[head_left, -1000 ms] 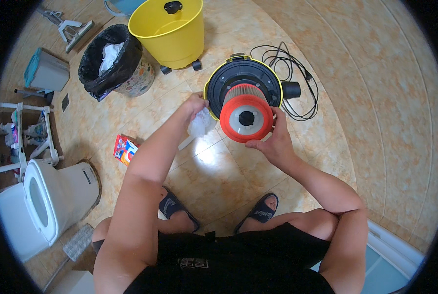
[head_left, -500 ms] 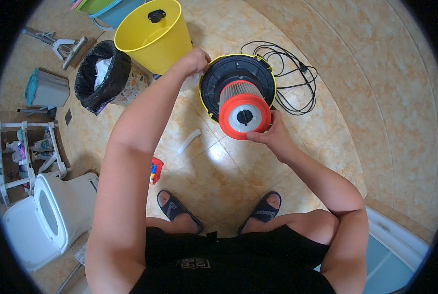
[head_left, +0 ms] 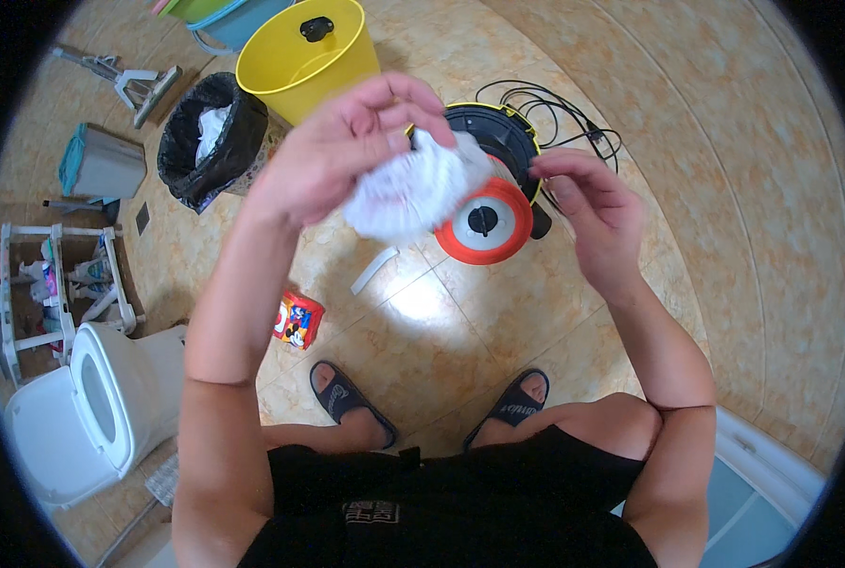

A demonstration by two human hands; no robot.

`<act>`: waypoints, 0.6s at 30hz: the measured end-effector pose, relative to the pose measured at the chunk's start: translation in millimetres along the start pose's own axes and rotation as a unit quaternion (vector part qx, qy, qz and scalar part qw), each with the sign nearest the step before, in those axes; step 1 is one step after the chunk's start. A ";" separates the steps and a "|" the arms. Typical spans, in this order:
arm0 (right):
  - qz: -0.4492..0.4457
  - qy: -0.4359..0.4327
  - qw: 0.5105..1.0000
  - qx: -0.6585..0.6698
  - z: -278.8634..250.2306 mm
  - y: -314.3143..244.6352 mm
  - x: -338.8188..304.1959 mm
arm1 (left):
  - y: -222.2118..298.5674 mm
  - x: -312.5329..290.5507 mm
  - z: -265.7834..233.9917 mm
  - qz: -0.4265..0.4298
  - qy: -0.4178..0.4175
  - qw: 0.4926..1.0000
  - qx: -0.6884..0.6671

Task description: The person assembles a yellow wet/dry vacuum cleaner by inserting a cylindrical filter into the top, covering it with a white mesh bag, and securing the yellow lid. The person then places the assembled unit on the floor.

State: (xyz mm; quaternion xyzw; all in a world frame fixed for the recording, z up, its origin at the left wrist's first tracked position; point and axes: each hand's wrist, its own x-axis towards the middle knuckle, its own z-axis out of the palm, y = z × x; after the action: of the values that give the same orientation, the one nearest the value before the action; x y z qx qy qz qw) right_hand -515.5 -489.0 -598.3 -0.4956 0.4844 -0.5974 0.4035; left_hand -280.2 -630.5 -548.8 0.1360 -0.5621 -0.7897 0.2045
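Observation:
My left hand (head_left: 356, 142) pinches a white gathered cloth (head_left: 408, 194), blurred by motion, in front of the vacuum head. The upturned black vacuum head (head_left: 484, 128) with a yellow rim sits on the floor, partly hidden by the cloth. A cylindrical filter (head_left: 484, 222) with an orange-red rim, a pale end disc and a black knob stands up from it. To the right of the filter, my right hand (head_left: 598, 213) hovers with thumb and fingers apart, holding nothing.
A yellow bucket (head_left: 304, 76) and a black-lined bin (head_left: 181, 170) stand at the far left. A black cable (head_left: 583, 133) lies coiled behind the vacuum head. A white strip (head_left: 373, 271) and a red box (head_left: 298, 320) lie on the floor. A toilet (head_left: 101, 398) is at left.
My left hand has risen from the vacuum head's left edge toward me, bringing the white cloth over it. My right hand has let go of the filter's rim and moved right and up.

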 end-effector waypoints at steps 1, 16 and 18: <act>0.044 -0.032 0.998 0.032 10.2 -9.2 -0.2 | 0.9 -3.8 11.3 0.017 -0.038 0.999 -0.033; 0.163 -0.322 0.917 0.172 12.5 -16.3 -9.6 | -34.5 -16.6 43.1 -0.037 -0.054 0.993 -0.094; 0.218 -0.346 0.867 0.286 16.1 -17.3 -13.0 | -32.9 -20.4 48.2 -0.049 -0.059 0.994 -0.075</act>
State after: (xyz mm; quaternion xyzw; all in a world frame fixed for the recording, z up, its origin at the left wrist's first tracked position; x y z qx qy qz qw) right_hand -497.4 -475.8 -583.3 -0.4153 0.2176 -0.3967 0.7892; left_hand -289.2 -571.3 -564.2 0.1009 -0.5046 -0.8456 0.1418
